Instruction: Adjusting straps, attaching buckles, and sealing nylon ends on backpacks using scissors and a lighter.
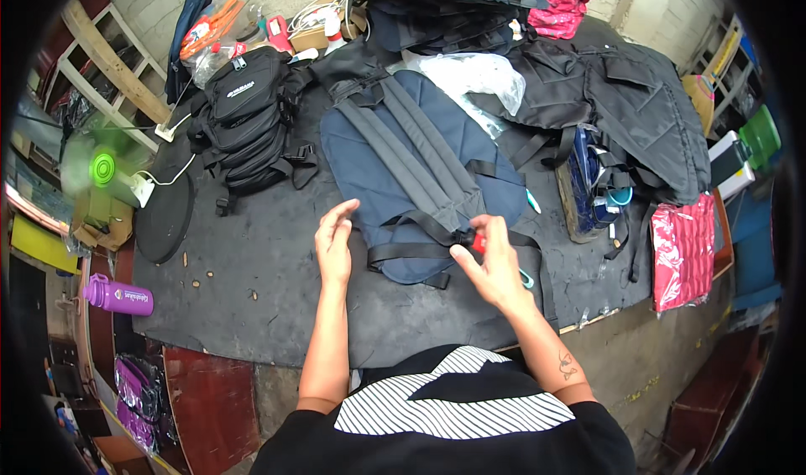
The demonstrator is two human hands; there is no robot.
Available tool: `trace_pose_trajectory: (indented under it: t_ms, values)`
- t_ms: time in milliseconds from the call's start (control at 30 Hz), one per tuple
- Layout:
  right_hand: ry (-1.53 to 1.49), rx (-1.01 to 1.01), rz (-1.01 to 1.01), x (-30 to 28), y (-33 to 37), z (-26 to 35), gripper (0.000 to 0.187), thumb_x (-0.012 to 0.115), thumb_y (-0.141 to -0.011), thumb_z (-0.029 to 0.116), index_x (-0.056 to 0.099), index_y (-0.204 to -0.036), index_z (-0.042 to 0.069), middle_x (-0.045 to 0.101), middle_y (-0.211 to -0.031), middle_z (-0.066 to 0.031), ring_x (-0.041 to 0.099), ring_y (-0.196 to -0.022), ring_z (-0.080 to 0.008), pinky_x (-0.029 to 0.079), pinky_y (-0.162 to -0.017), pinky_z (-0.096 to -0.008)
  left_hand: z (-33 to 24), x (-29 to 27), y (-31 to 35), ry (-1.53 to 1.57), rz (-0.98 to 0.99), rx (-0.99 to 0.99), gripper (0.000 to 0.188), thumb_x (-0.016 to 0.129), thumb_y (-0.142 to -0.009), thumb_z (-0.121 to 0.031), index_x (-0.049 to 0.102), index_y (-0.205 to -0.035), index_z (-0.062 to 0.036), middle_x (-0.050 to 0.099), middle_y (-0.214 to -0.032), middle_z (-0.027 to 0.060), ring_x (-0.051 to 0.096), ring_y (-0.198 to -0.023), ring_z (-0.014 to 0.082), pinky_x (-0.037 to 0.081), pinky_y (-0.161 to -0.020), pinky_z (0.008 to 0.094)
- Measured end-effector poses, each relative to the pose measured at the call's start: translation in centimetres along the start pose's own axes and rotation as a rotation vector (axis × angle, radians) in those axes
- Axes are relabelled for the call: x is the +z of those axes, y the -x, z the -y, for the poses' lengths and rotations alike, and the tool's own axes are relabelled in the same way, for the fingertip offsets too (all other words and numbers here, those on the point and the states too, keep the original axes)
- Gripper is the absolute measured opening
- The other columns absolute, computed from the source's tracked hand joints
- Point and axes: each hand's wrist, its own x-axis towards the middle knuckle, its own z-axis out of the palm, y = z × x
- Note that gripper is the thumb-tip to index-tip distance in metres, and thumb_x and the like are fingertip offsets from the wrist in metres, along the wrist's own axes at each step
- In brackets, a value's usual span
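A navy blue backpack [336, 143] lies in front of me on the black tabletop, its two grey shoulder straps [395, 160] facing up and black webbing straps [411, 251] loose at its near end. My right hand [497, 265] is over that near right part, thumb and fingers closed round a small red object [478, 243] beside the black webbing. What the red object is cannot be made out. My left hand [334, 244] hovers by the pack's left edge, fingers stretched out and holding nothing. A small turquoise-handled tool [526, 279] lies just right of my right hand.
A black bag [252, 114] stands left, near a green fan [102, 169] and purple bottle [120, 296]. White plastic [478, 80] lies behind the backpack. Black bag pieces [621, 97] cover the right side, above a pink-red quilted packet [684, 252].
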Motion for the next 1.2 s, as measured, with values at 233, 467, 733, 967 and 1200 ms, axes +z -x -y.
trace_pose_trajectory:
  t_ms: [233, 467, 733, 967, 1200]
  values:
    - [0.234, -0.244, 0.16, 9.4, -3.1, 1.2, 0.038, 0.064, -0.074, 0.026, 0.045, -0.095, 0.001, 0.05, -0.091, -0.0152, 0.06, -0.069, -0.0311, 0.049, -0.057, -0.0395, 0.9, 3.5, -1.4, -0.252, 0.118, 0.071, 0.074, 0.012, -0.099, -0.047, 0.065, -0.103, 0.0046, 0.064, -0.109, 0.0178, 0.049, -0.12, 0.0278, 0.029, -0.106, 0.0377]
    - [0.35, -0.32, 0.14, 12.6, -4.2, 0.2, 0.04, 0.066, -0.061, 0.017, 0.048, -0.09, -0.004, 0.05, -0.094, -0.0203, 0.062, -0.06, -0.0282, 0.052, -0.052, -0.0369, 5.3, 3.1, -0.4, 0.179, 0.072, 0.001, 0.078, 0.006, -0.097, -0.05, 0.058, -0.113, 0.0062, 0.059, -0.118, 0.0183, 0.047, -0.12, 0.0277, 0.029, -0.108, 0.0377]
    - [0.304, -0.378, 0.2, 12.3, -4.5, -0.2, 0.04, 0.067, -0.061, 0.018, 0.048, -0.089, -0.003, 0.05, -0.094, -0.0202, 0.063, -0.063, -0.0283, 0.052, -0.054, -0.0361, 5.3, 3.1, -0.3, 0.2, 0.035, -0.013, 0.076, 0.007, -0.098, -0.048, 0.055, -0.116, 0.0074, 0.057, -0.119, 0.0191, 0.049, -0.119, 0.0273, 0.029, -0.107, 0.0367]
    - [0.388, -0.309, 0.203, 12.6, -4.2, 0.5, 0.037, 0.067, -0.06, 0.017, 0.047, -0.085, -0.001, 0.049, -0.089, -0.0168, 0.063, -0.063, -0.0278, 0.052, -0.053, -0.0372, 5.2, 3.1, -0.4, 0.207, 0.054, -0.002, 0.073, 0.009, -0.099, -0.045, 0.057, -0.114, 0.0073, 0.059, -0.116, 0.0196, 0.049, -0.119, 0.028, 0.029, -0.107, 0.0381]
    - [0.361, -0.275, 0.169, 13.2, -4.3, 0.5, 0.036, 0.067, -0.059, 0.016, 0.048, -0.084, -0.002, 0.049, -0.087, -0.0154, 0.062, -0.061, -0.028, 0.052, -0.052, -0.0374, 4.9, 3.0, -0.2, 0.208, 0.034, -0.014, 0.072, 0.009, -0.099, -0.045, 0.058, -0.113, 0.0073, 0.059, -0.115, 0.0198, 0.049, -0.119, 0.0283, 0.03, -0.108, 0.0381]
